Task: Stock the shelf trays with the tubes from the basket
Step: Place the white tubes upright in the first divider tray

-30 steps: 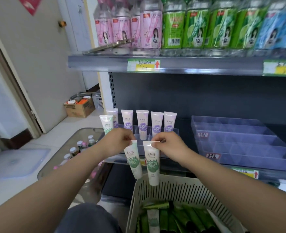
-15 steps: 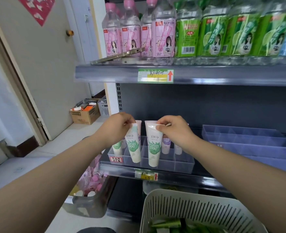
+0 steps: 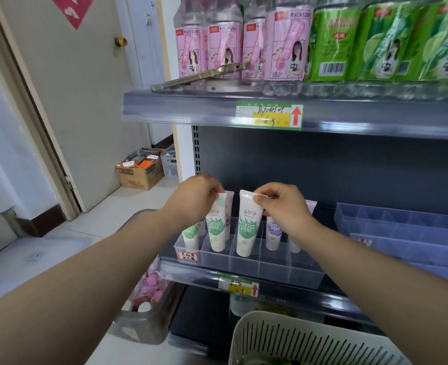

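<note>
Two tubes: upright, lower ends in the clear tray's (image 3: 257, 263) front compartments.
Left hand (image 3: 193, 198): fingers pinch top of left green tube (image 3: 216, 231).
Right hand (image 3: 283, 206): fingers pinch top of right green tube (image 3: 246, 229).
Basket (image 3: 296, 341): below the tray.

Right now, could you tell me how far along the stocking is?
Done: a green tube and purple tubes stand in the clear tray. In hand: left hand and right hand pinch two more green tubes at its front. Left: blue trays show no tubes.
</note>
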Demonstrator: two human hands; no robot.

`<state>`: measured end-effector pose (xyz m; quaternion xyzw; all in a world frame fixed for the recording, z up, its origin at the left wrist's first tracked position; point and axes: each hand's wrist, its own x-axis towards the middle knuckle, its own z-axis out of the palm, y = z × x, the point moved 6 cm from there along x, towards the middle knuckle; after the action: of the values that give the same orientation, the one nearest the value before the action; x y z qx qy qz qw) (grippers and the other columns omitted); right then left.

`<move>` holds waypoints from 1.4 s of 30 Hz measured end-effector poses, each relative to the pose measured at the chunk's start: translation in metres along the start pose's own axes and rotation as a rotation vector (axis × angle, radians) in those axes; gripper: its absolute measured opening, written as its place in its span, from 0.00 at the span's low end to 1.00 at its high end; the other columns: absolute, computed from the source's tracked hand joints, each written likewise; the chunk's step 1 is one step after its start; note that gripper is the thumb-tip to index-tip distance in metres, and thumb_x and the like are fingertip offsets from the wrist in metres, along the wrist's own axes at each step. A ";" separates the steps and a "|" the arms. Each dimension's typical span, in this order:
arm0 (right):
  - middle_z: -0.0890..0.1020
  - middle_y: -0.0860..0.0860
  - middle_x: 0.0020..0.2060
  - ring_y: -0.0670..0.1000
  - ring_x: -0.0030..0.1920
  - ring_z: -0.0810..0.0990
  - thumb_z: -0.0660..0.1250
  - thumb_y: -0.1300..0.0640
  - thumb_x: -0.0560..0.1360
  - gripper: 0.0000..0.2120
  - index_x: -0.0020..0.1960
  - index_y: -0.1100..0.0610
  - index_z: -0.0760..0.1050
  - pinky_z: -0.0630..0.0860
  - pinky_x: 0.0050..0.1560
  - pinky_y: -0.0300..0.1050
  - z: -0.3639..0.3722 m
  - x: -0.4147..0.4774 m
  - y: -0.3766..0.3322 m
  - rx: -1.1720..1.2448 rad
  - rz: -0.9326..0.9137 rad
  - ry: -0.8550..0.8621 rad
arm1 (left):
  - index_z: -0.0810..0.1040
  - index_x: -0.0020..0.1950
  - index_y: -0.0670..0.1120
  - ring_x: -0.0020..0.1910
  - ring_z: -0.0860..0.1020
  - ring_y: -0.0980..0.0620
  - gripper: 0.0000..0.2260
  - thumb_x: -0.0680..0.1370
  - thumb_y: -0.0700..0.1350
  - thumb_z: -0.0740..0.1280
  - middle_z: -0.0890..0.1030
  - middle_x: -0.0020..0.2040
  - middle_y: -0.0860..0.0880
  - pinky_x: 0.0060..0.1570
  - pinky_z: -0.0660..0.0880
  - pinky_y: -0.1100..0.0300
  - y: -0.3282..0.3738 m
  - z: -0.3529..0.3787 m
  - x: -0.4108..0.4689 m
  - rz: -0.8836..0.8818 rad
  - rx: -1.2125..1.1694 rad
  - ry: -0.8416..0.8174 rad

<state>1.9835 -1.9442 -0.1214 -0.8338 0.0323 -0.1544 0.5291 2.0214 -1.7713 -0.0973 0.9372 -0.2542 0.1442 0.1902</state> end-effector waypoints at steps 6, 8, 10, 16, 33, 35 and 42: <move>0.81 0.46 0.41 0.50 0.47 0.81 0.67 0.62 0.74 0.04 0.45 0.56 0.80 0.79 0.54 0.55 0.008 0.007 0.014 -0.034 0.013 -0.019 | 0.81 0.56 0.45 0.52 0.78 0.49 0.11 0.79 0.38 0.61 0.80 0.56 0.48 0.52 0.71 0.63 -0.004 0.017 0.004 0.011 0.013 -0.006; 0.80 0.45 0.40 0.49 0.47 0.80 0.67 0.62 0.74 0.04 0.45 0.56 0.80 0.79 0.54 0.54 0.012 0.008 0.018 -0.044 0.012 -0.025 | 0.81 0.56 0.45 0.52 0.78 0.49 0.11 0.79 0.38 0.61 0.80 0.56 0.48 0.53 0.72 0.62 -0.005 0.022 0.005 0.006 0.009 -0.021; 0.80 0.45 0.40 0.48 0.45 0.80 0.67 0.62 0.74 0.05 0.46 0.56 0.81 0.79 0.53 0.52 0.016 0.009 0.022 -0.059 0.008 -0.026 | 0.81 0.56 0.45 0.52 0.78 0.48 0.12 0.79 0.38 0.61 0.80 0.56 0.48 0.53 0.72 0.61 -0.007 0.028 0.006 0.009 0.015 -0.037; 0.80 0.45 0.40 0.42 0.40 0.76 0.67 0.62 0.74 0.05 0.46 0.56 0.81 0.72 0.41 0.34 0.025 0.013 0.033 -0.077 -0.004 -0.041 | 0.81 0.56 0.45 0.53 0.78 0.48 0.12 0.78 0.38 0.61 0.80 0.56 0.47 0.55 0.74 0.58 -0.016 0.037 0.007 0.011 0.046 -0.064; 0.80 0.48 0.52 0.47 0.52 0.78 0.65 0.62 0.75 0.09 0.54 0.55 0.78 0.73 0.48 0.35 0.031 0.008 0.033 -0.172 -0.046 -0.054 | 0.75 0.64 0.45 0.58 0.76 0.47 0.14 0.78 0.40 0.62 0.76 0.62 0.46 0.57 0.72 0.59 -0.007 0.041 -0.001 -0.012 0.066 -0.077; 0.77 0.49 0.57 0.47 0.54 0.77 0.66 0.62 0.75 0.12 0.57 0.55 0.76 0.73 0.52 0.39 0.028 0.005 0.027 -0.228 -0.082 -0.060 | 0.72 0.66 0.46 0.60 0.74 0.47 0.17 0.78 0.41 0.63 0.74 0.64 0.46 0.59 0.72 0.57 -0.001 0.037 -0.003 0.014 0.103 -0.080; 0.68 0.47 0.68 0.49 0.66 0.69 0.64 0.56 0.75 0.23 0.69 0.52 0.68 0.68 0.65 0.46 0.015 -0.015 0.008 -0.514 -0.233 -0.109 | 0.62 0.73 0.47 0.67 0.68 0.46 0.25 0.77 0.46 0.62 0.69 0.70 0.47 0.68 0.65 0.53 0.031 0.030 -0.009 0.114 0.241 -0.075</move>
<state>1.9743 -1.9317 -0.1378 -0.9457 -0.0542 -0.1559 0.2800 2.0030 -1.8055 -0.1186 0.9421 -0.2948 0.1492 0.0580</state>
